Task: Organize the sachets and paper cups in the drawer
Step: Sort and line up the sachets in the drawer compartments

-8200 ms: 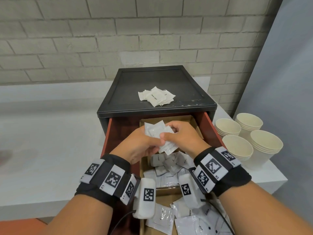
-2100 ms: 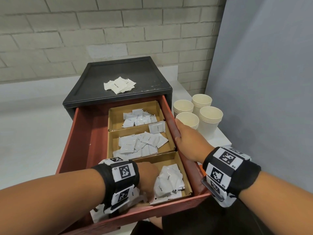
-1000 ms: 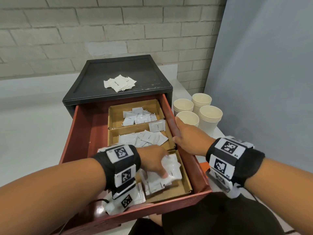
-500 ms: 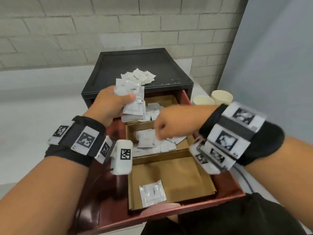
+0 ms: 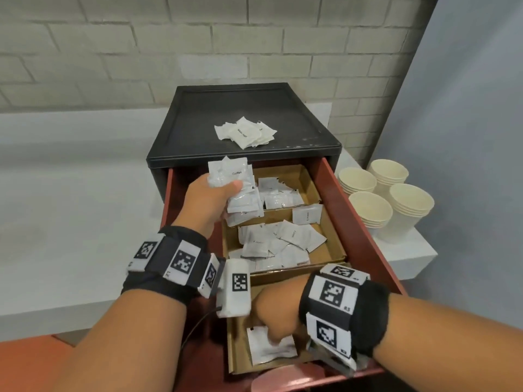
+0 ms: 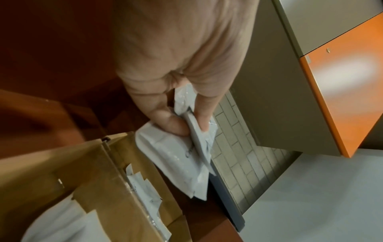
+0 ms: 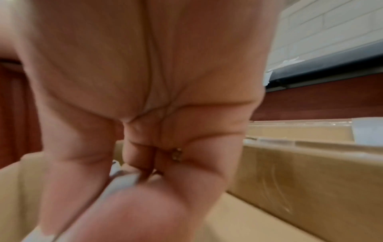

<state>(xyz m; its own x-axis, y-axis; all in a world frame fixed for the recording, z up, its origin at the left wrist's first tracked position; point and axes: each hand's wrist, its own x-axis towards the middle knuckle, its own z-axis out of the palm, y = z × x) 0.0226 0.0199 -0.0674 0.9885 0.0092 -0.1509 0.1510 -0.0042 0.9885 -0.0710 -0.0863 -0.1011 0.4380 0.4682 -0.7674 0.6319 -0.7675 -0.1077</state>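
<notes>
The red drawer (image 5: 351,222) is pulled out, with cardboard compartments inside. My left hand (image 5: 212,199) grips a stack of white coffee sachets (image 5: 237,188) above the drawer's back left; in the left wrist view the thumb and fingers clamp that stack (image 6: 186,157). My right hand (image 5: 278,312) reaches into the near compartment (image 5: 237,352) and pinches a single white sachet (image 5: 271,346); the right wrist view shows the sachet's edge (image 7: 122,181) between thumb and fingers. The middle compartment holds several sachets (image 5: 280,241), the far one holds more (image 5: 280,193). Stacks of paper cups (image 5: 387,205) stand to the right of the drawer.
A small pile of sachets (image 5: 246,132) lies on the black cabinet top (image 5: 198,131). A white counter (image 5: 70,216) runs to the left, a brick wall stands behind, and a grey panel rises on the right behind the cups.
My right hand has come down from above the middle compartment into the near one and taken hold of the lone sachet there. The left hand still holds its stack, a little lower.
</notes>
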